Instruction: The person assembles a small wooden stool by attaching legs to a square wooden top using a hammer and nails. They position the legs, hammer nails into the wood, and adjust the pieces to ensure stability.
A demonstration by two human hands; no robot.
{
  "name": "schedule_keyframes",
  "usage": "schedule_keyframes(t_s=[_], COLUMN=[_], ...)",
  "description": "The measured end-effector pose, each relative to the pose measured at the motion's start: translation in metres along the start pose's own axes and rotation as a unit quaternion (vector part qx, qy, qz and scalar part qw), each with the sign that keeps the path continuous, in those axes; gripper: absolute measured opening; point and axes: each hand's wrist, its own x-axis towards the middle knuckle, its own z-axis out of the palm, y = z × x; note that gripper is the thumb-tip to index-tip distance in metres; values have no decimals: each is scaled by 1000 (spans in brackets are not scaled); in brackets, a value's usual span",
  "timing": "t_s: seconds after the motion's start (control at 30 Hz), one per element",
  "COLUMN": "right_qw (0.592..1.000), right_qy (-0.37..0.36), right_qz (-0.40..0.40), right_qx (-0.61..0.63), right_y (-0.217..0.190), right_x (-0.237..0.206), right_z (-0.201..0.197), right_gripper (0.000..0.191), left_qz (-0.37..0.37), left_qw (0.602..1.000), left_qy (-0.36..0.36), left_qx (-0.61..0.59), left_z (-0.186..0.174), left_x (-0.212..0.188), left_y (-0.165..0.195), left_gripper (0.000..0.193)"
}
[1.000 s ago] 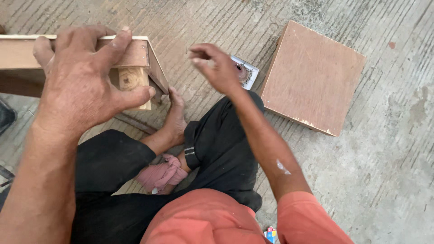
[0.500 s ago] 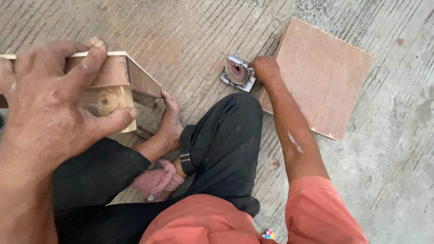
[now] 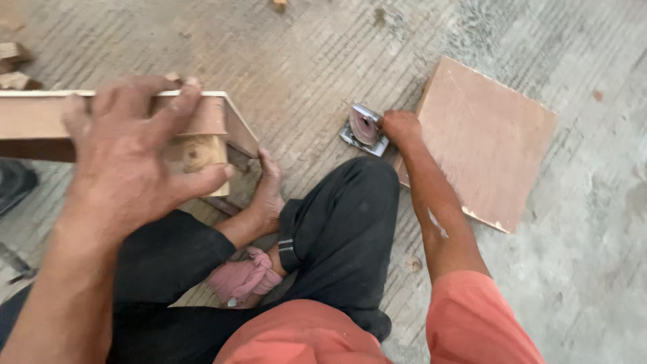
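— Wooden frame [image 3: 101,125] is seen at nine o'clock, propped off the concrete floor [image 3: 303,61], with a small wooden block [image 3: 199,154] tucked under its corner. How is it held?

— It is spanned from above by the left hand [image 3: 135,162]; the grip is spread wide, fingers draped over the top edge and the thumb pressed near the block. It is clamped on the frame rather than closed into a fist.

— And the right hand [image 3: 401,128]?

— It is set down at one o'clock, just beside a small metal tin [image 3: 365,127] lying on the floor. Whether the tin is pinched or only touched cannot be told, since the fingertips are hidden behind the knuckles.

— What could go wrong from here?

— Attention is split between two reaches. If the left grip is loosened while the tin is being handled, the frame may be tipped or slid, and the block may be knocked out of place. A bare foot [image 3: 268,195] is lying right under that corner, so toes could be struck.

— Anything on the right side?

— The tin sits against the edge of a square plywood panel [image 3: 482,145] at two o'clock. A careless pull could spill its contents or nudge the panel. Wood scraps [image 3: 12,67] at ten o'clock could also be knelt on.
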Motion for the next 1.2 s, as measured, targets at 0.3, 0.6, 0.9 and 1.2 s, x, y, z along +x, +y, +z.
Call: schedule_keyframes(t_s=[0.3, 0.6, 0.9, 1.2], right_qw=[992, 932, 693, 469], right_qy=[96, 253, 180, 172], right_qz=[27, 77, -79, -321], right_qx=[73, 249, 694, 805], right_y=[-6, -18, -96, -238], right_x=[-9, -1, -42, -78], right_z=[-27, -46, -150, -259], right_gripper=[22, 17, 3, 9], left_qz=[-21, -22, -40, -64], left_qw=[999, 998, 997, 996], left_qy=[31, 45, 40, 3], left_qx=[-36, -50, -51, -60], left_z=[15, 25, 36, 25], left_x=[9, 13, 21, 24], left_y=[-5, -9, -6, 0], left_gripper=[88, 89, 92, 96])
